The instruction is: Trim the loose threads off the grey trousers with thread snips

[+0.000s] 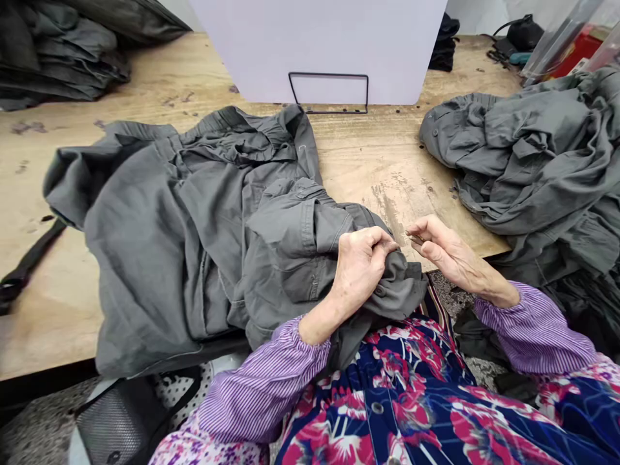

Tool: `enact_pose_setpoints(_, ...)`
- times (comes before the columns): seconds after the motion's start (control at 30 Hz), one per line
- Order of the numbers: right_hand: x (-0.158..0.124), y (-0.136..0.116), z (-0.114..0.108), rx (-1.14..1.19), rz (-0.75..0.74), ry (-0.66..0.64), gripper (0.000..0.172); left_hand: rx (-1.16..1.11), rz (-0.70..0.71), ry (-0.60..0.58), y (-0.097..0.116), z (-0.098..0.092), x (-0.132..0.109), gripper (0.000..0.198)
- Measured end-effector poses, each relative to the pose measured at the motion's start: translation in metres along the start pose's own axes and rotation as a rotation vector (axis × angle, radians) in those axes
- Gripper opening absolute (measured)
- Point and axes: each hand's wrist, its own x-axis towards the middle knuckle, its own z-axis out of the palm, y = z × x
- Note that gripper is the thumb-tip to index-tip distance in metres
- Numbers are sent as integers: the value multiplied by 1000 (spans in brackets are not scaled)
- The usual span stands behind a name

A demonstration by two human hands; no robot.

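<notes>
Nearest, the person's floral apron (378, 413) spreads below the striped purple sleeves (261, 381). Just beyond it, the left hand (361, 265) is closed, thumb against fingers, pinching a fold at the near right end of a grey garment (281, 258), close above a dark button (380, 290). The right hand (445, 255) hangs just beside that fold, apart from it, thumb and fingertips drawn close together; whether something thin sits between them cannot be told.

The garment lies rumpled over the table's near edge, its right end bunched towards the apron. Its cloth looks soft, limp and matt, so it probably handles as light for its bulk, unlikely to slip or break, but quick to sag and fold over itself. The stitched pocket edge and doubled seams look firmer and should give a surer hold than the loose middle.

More grey cloth (140, 239) spreads to the left; whether it is a separate piece is unclear. Farther out, a grey heap (527, 148) lies on the right of the wooden table (349, 152), and a wire stand (329, 75) stands before a white board (320, 39).
</notes>
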Motion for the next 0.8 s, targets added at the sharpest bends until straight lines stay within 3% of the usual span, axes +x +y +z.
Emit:
enact_pose_setpoints(0.17,3,3,-9,-298,33,-148,21,54,57,149,-4,4,-5,15)
enact_pose_setpoints(0.4,20,4,-9,-435,-23,-306,23,116,149,233,-3,8,-8,14)
enact_pose_setpoints(0.67,25,0,-6,-496,-88,-292,23,99,201,251,-8,12,-5,15)
enact_pose_setpoints(0.8,20,4,-3,-500,-104,-253,23,74,290,356,-3,9,-12,16)
